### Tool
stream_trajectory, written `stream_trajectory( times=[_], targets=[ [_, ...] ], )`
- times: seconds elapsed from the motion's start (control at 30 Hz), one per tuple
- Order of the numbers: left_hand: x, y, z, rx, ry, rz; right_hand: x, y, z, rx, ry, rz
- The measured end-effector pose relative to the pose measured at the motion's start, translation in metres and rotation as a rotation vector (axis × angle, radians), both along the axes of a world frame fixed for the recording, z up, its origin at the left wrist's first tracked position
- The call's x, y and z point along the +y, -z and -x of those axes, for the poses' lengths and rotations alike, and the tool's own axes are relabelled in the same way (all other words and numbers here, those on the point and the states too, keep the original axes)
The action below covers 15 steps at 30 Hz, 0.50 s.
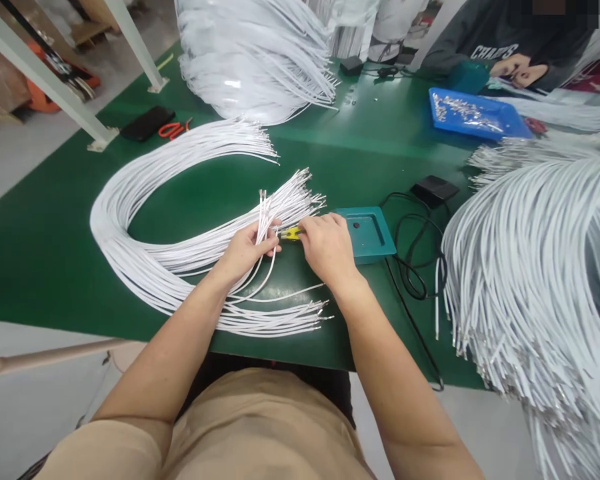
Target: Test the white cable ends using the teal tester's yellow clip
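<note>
My left hand (pixel 251 248) is closed around a few white wires (pixel 264 215), whose tips stick up above the fingers. Facing it, my right hand (pixel 329 247) grips a small yellow tool (pixel 293 233), its dark end close to my left fingertips. Behind and under my left hand runs a curved bundle of white wires (pixel 115 200) with metal-tipped ends. Several more wire ends (pixel 290 317) lie nearer the table's front edge. Just beyond my right hand sits a teal tray (pixel 384 230), partly hidden by that hand.
Large white wire bundles stand at the back (pixel 250 60) and right (pixel 530 267). Red scissors (pixel 173 129) and a black phone-like object (pixel 147 124) lie back left. A black cable (pixel 413 293) coils beside the tray. Across the table, a person's hands (pixel 520 69) are near a blue tray (pixel 480 113).
</note>
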<state>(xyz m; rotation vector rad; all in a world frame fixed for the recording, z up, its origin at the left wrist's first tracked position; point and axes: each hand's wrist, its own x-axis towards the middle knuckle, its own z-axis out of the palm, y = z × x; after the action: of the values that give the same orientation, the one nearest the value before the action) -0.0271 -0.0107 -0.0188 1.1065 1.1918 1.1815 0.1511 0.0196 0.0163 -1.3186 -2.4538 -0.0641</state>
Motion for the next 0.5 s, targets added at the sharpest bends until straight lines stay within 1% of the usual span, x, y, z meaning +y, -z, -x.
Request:
stream_trajectory(
  times=[0.13, 0.3, 0.5],
  targets=[
    [0.001, 0.0, -0.001, 0.045, -0.027, 0.004, 0.005, -0.003, -0.002, -0.073, -0.049, 0.061],
    [0.005, 0.003, -0.002, 0.097, -0.037, 0.018, 0.009, -0.007, 0.0, -0.166, -0.11, 0.054],
    [0.007, 0.012, -0.003, 0.21, -0.058, -0.009, 0.016, -0.002, 0.0, -0.172, -0.103, 0.045]
  ],
)
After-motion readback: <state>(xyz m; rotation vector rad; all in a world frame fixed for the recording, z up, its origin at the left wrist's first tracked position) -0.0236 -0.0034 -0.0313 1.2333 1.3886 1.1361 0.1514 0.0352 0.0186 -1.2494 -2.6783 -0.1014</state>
